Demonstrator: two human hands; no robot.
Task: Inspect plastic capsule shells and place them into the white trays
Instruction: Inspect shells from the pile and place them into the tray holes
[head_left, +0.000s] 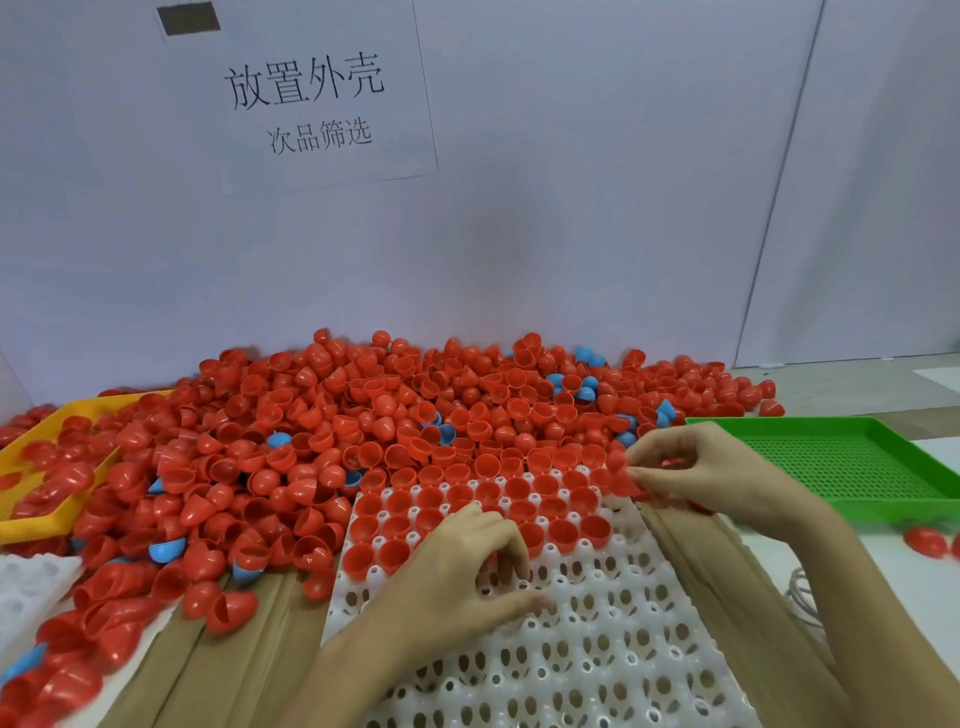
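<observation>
right hand (691, 467) pinching red shells (631, 480) at white tray (613, 623) far-right corner | left hand (467, 566) curled on tray, contents unclear | tip: seat them open-side up, row by row

Pale tabletop (852, 384), running back to a white wall. Heaped across its far half: red capsule shells (363, 415), a few blue shells (167, 551) mixed in. At near centre, on brown cardboard strips (727, 587), a white tray (597, 649) with shells in its far rows. Far left, a yellow tray (31, 525), partly buried. Right, a green perforated tray (841, 467). Near left, another white tray (26, 587).
</observation>
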